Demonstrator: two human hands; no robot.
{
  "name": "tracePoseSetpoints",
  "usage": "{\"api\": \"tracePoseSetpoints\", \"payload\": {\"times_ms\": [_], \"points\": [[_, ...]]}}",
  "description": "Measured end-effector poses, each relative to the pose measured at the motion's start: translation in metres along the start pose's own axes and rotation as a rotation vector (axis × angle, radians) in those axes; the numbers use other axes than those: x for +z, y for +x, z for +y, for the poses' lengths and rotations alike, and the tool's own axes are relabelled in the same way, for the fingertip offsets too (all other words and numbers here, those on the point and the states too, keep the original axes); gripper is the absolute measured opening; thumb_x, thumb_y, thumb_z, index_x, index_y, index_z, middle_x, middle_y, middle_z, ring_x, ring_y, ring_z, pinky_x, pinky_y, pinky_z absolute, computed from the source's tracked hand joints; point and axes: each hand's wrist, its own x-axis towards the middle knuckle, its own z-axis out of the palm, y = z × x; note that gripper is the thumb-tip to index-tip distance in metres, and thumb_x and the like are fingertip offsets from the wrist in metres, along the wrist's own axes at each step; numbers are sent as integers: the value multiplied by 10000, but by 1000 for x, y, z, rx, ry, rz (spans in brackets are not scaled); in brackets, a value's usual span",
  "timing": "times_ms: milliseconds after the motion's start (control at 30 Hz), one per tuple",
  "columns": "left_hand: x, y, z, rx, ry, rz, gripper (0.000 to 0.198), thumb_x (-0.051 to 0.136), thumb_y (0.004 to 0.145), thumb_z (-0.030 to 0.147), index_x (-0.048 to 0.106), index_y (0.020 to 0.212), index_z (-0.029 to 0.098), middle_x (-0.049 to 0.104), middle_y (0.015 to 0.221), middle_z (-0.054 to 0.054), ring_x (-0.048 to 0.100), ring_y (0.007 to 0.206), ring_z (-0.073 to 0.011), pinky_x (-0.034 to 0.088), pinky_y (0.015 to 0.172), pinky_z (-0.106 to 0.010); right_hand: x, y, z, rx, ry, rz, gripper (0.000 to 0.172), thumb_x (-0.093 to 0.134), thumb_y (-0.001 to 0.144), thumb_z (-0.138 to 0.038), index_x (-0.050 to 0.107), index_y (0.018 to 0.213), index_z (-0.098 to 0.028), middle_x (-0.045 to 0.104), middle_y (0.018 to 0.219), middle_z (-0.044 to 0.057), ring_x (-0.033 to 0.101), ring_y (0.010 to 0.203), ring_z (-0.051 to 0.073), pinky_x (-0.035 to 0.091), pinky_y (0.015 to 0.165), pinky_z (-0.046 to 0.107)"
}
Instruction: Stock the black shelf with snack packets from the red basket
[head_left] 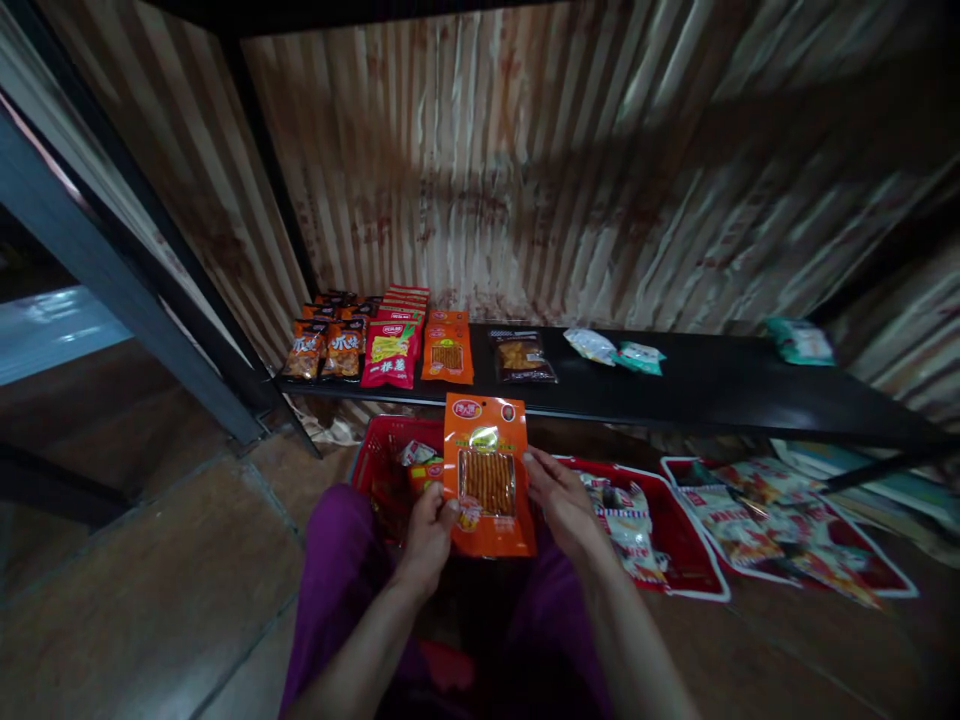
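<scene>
I hold an orange snack packet (487,475) with a clear window of stick snacks upright in front of me. My left hand (427,535) grips its lower left edge, fingers closed on it. My right hand (559,505) holds its right edge with the fingers curled against it. Below the packet sits a red basket (375,450) with more packets in it. Beyond it runs a low black shelf (712,385) where similar orange packets (448,352) lie in a row with red packets (391,352) and dark orange ones (326,350).
A brown packet (523,357), a white one (590,345) and green ones (639,357) lie further right on the shelf. Red trays (675,535) with more snack packets sit on the floor to my right. Corrugated metal walls stand behind. A dark metal post (112,270) slants at the left.
</scene>
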Motion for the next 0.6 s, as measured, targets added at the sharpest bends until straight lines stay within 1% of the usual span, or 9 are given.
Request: {"api": "tracePoseSetpoints", "payload": {"times_ms": [67,100,233,333,400,467,533,600], "points": [[0,-9,8,17,-10,-28,204,652,690,327,563,794,177,637,762,-11,574,692,-141,452,671,-254,5,-14,-7,7,49,-46,484,703,647,-515,658,1010,-198,725,985,63,682,871,238,537,637,288],[-1,-13,11,23,-13,-44,203,651,689,321,573,805,173,642,765,-13,575,695,-143,452,675,-256,7,-19,-9,3,83,-48,467,718,631,-498,663,987,-200,734,933,52,689,821,231,531,608,282],[-4,-25,23,21,-13,-90,214,667,669,320,609,806,165,657,763,-14,591,719,-155,454,707,-265,10,-37,-12,-6,222,5,397,768,577,-418,674,904,-214,738,797,14,686,697,211,523,563,283],[-5,-30,32,36,-11,-108,232,672,674,327,631,834,164,671,810,-20,605,777,-165,452,755,-271,10,-50,-14,-15,256,10,352,769,575,-394,681,869,-222,736,770,5,682,672,207,527,572,297],[-5,-30,38,50,-14,-125,249,658,700,343,637,874,166,679,869,-28,611,821,-174,450,783,-278,11,-58,-16,-20,239,6,332,769,571,-395,683,839,-219,736,767,9,681,672,212,524,570,302],[-4,-30,42,70,-28,-117,276,648,718,367,640,911,170,684,916,-36,614,852,-183,451,804,-288,12,-65,-18,-17,210,4,327,775,560,-397,682,811,-210,737,771,18,680,674,223,520,565,307],[-4,-31,46,90,-49,-94,295,649,721,380,644,925,168,687,929,-40,617,860,-186,453,816,-294,15,-69,-19,-8,184,-7,351,772,563,-402,682,838,-203,738,796,30,681,690,237,525,577,323],[-3,-32,49,88,-81,-75,303,657,712,379,647,925,164,690,905,-39,623,832,-182,460,804,-294,17,-72,-19,2,151,-29,414,750,587,-430,679,921,-196,737,835,46,684,727,256,535,611,350]]}}
